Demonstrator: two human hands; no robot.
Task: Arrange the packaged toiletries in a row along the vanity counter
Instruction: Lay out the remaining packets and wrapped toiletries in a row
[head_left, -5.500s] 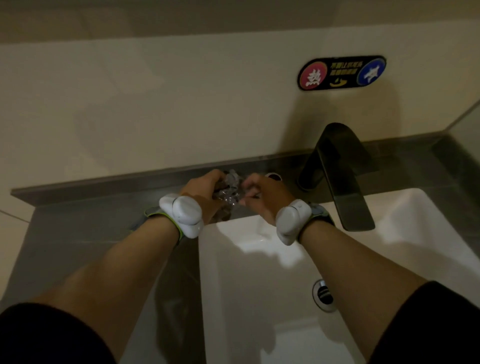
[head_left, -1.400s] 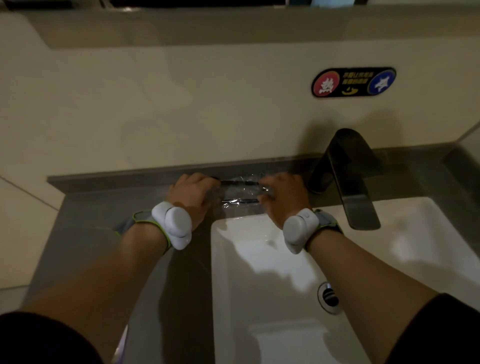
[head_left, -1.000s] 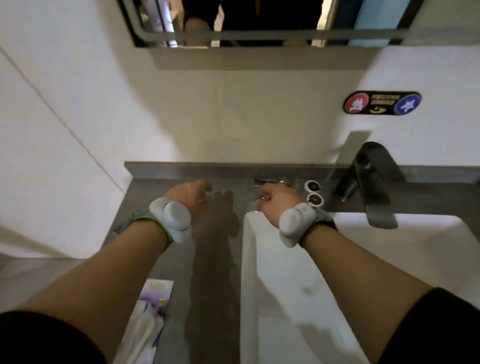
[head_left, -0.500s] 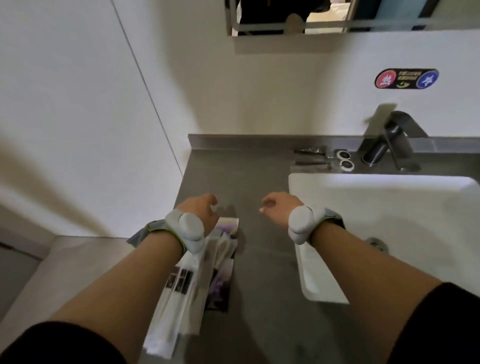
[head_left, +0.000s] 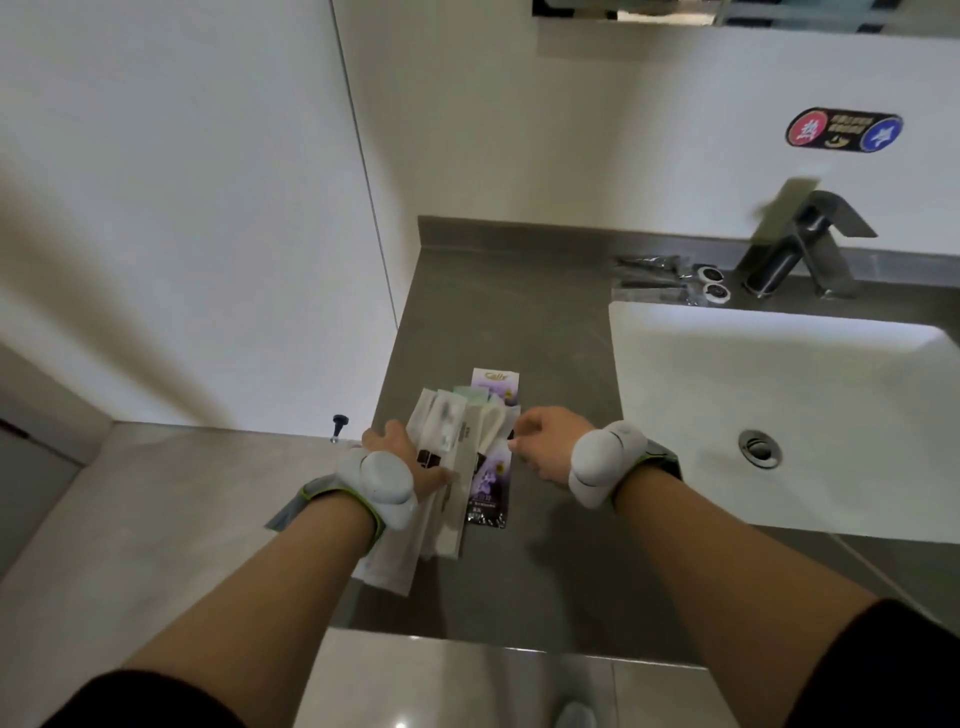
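Packets (head_left: 457, 447) lie heaped near the bench's (head_left: 545, 332) left edge. The left hand (head_left: 402, 457) rests flat and open on them. The right hand (head_left: 545, 441), loosely curled and gripping nothing, hovers just beside.

We see a loose pile of white and purple toiletry packets (head_left: 470, 447) overlapping on the grey worktop (head_left: 519, 332); clear-wrapped packets (head_left: 649, 278) lie at the back.

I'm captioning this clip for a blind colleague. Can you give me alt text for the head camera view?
Both hands reach a pile of packaged toiletries on a grey vanity counter: left hand resting on it, right hand at its edge. Right, a white sink; clear packets lie beside the faucet.
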